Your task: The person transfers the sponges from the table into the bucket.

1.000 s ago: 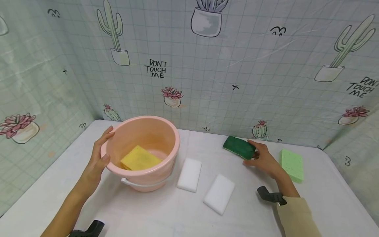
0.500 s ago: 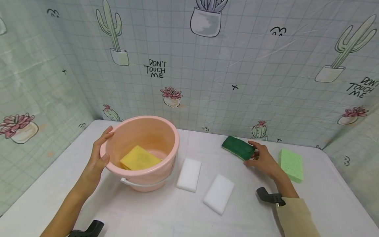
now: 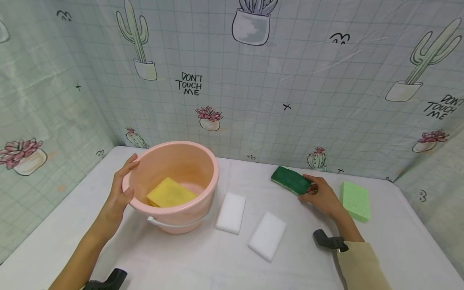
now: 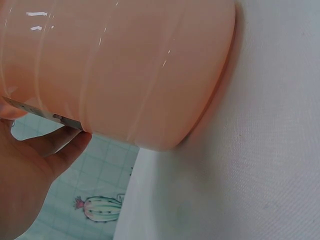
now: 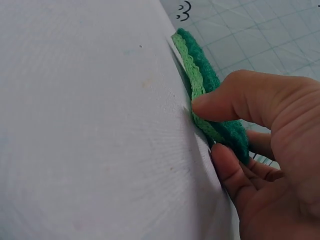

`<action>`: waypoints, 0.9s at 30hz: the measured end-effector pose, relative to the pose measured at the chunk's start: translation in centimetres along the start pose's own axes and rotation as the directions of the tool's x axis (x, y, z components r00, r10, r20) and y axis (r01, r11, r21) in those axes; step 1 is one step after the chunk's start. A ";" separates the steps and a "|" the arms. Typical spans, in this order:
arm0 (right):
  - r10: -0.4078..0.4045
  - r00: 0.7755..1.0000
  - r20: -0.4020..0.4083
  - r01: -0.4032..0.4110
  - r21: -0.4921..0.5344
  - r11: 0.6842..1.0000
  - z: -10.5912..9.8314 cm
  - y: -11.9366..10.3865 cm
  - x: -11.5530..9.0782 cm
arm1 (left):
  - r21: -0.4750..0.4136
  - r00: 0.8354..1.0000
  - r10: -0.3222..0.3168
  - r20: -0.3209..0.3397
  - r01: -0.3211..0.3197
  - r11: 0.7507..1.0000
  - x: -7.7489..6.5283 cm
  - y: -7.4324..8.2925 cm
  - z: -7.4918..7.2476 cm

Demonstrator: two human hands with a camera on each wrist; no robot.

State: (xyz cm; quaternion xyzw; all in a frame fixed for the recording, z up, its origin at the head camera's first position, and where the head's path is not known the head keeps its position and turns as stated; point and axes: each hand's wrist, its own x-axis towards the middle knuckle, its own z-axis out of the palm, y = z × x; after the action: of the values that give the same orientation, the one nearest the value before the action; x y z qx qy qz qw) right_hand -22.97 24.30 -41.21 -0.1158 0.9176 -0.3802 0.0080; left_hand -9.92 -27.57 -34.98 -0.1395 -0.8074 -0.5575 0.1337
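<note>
In the head view my left hand [image 3: 117,199] grips the rim of a pink bucket [image 3: 188,215] at its left side. The left wrist view has the fingers [image 4: 67,150] against the bucket's outer wall. A yellow sponge [image 3: 172,192] lies inside the bucket. Toward the back of the table, my right hand [image 3: 322,197] pinches the right end of a dark green scouring sponge [image 3: 290,180]. From the right wrist, that sponge shows a light green layer [image 5: 192,70] under its dark green scouring face. The thumb [image 5: 220,105] presses on its near edge.
Two white sponges [image 3: 231,213] lie between the bucket and my right hand, on the white-covered table [image 3: 181,262]. A light green sponge [image 3: 355,201] lies right of that hand. Behind the table hangs a printed cloth [image 3: 253,80] with cactus drawings.
My right hand's fingers have drawn slightly closer on the end of the dark green scouring sponge, which has hardly moved. My left hand keeps its place on the bucket.
</note>
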 end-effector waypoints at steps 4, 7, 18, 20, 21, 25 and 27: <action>0.002 1.000 -0.003 -0.002 -0.006 1.000 0.0 -0.1 0.0 | 0.000 1.000 0.009 0.000 -0.009 1.000 0.1 -0.1 0.0; -0.007 1.000 -0.007 0.007 0.005 1.000 -0.1 -0.3 0.0 | -0.001 1.000 0.014 -0.001 -0.014 1.000 0.1 -0.3 -0.1; -0.061 0.998 -0.032 0.064 0.099 0.993 -0.9 -2.3 -0.5 | -0.004 1.000 0.014 -0.001 -0.014 1.000 0.0 -0.4 -0.1; -0.081 0.996 -0.041 0.085 0.111 0.990 -1.1 -2.8 -0.6 | -0.005 1.000 0.012 0.000 -0.012 1.000 -0.1 -0.3 -0.1; -0.090 0.995 -0.046 0.095 0.113 0.989 -1.1 -3.1 -0.6 | -0.006 1.000 0.010 0.000 -0.010 1.000 -0.1 -0.3 -0.1; -0.112 0.991 -0.071 0.119 0.101 0.988 -1.3 -4.1 -0.7 | -0.003 1.000 0.005 0.003 -0.005 1.000 -0.1 -0.2 -0.2; -0.113 0.990 -0.080 0.120 0.098 0.988 -1.4 -4.5 -0.9 | -0.002 1.000 0.007 0.004 -0.007 1.000 -0.2 -0.2 -0.2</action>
State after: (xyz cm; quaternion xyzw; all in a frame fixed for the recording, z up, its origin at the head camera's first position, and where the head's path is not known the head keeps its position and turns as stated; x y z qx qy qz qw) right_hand -21.35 22.37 -37.12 -0.1544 0.8883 -0.4304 -0.0424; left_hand -9.84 -27.89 -35.14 -0.1435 -0.8066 -0.5576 0.1337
